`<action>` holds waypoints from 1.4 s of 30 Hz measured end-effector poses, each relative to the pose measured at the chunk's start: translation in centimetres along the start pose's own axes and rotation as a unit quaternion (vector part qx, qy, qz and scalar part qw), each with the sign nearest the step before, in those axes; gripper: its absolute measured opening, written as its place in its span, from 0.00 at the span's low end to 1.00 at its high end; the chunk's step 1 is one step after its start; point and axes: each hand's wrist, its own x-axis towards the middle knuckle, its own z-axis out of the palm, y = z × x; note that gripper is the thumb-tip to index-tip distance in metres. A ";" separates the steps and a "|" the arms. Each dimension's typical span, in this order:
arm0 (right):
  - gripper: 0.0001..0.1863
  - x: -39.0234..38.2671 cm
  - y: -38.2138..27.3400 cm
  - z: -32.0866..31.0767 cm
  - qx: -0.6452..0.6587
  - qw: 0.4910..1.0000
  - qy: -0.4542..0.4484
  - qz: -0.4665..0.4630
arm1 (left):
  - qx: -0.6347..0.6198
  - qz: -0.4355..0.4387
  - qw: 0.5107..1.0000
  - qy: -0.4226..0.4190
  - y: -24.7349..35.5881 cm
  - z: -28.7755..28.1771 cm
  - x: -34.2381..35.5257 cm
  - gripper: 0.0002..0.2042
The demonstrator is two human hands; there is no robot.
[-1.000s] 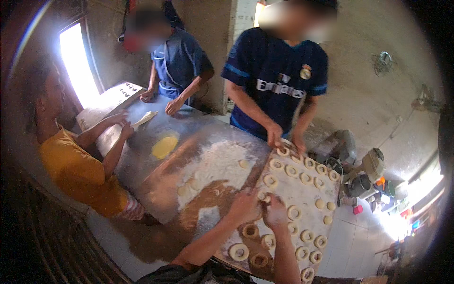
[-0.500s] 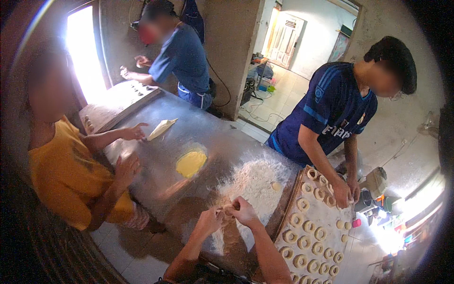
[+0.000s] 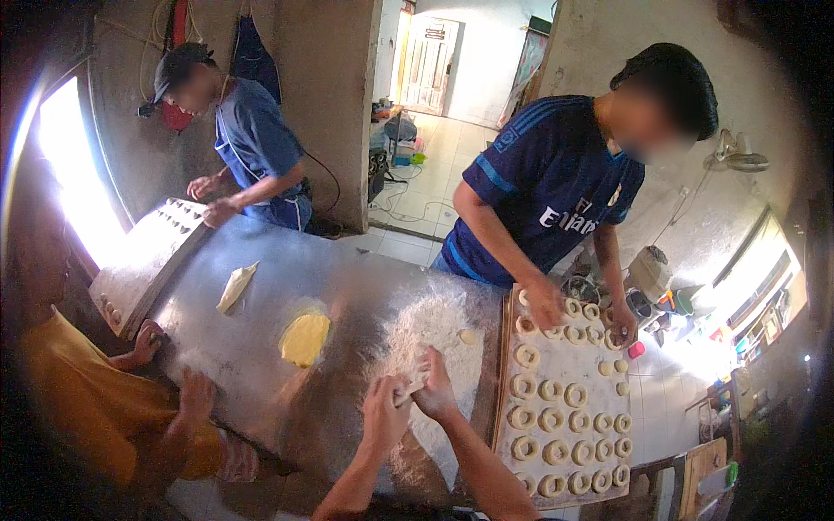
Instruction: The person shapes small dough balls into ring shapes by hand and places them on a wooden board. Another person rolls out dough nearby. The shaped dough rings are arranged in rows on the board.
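Above a floury patch on the metal table, both my hands hold one small piece of pale dough (image 3: 407, 393). My left hand (image 3: 386, 410) has its fingers closed round the lower left end. From the right, my right hand (image 3: 434, 386) grips the other end. The fingers hide most of the dough, so its full shape cannot be made out. White flour (image 3: 426, 326) lies spread beyond my hands, with a small flat dough round (image 3: 469, 336) at its right edge.
Right of the flour, a board (image 3: 565, 356) carries rows of dough rings; a co-worker in dark blue reaches over it. Left lie a yellow, soft-looking mass (image 3: 304, 340) and a pale dough strip (image 3: 236, 286). Others stand left and far left, beside another board (image 3: 143, 260).
The whole view has swung, shifting the scene leftward. My hands still grip the dough, now more visible between them. The dark-blue-shirted co-worker's hands have moved apart; the yellow-shirted person's hands are lower.
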 end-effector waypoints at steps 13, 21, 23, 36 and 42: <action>0.31 -1.0 -2.2 -7.9 0.280 0.932 -0.216 0.072 | -0.301 -0.074 0.948 0.073 2.0 5.3 0.2 0.13; 0.32 -4.1 3.7 -15.3 0.489 0.862 -0.035 0.126 | -0.066 0.062 0.996 0.013 10.3 12.3 0.1 0.10; 0.33 -4.4 4.7 -18.4 0.413 0.906 -0.022 0.091 | -0.128 0.003 0.991 -0.048 10.1 15.9 -1.1 0.08; 0.30 -11.8 12.3 -34.5 0.400 0.900 0.126 0.119 | -0.076 0.149 0.977 -0.129 22.4 29.3 -4.1 0.10; 0.22 -12.2 11.4 -39.3 0.550 0.768 0.181 0.272 | -0.099 0.126 0.967 -0.200 24.0 33.9 -5.2 0.12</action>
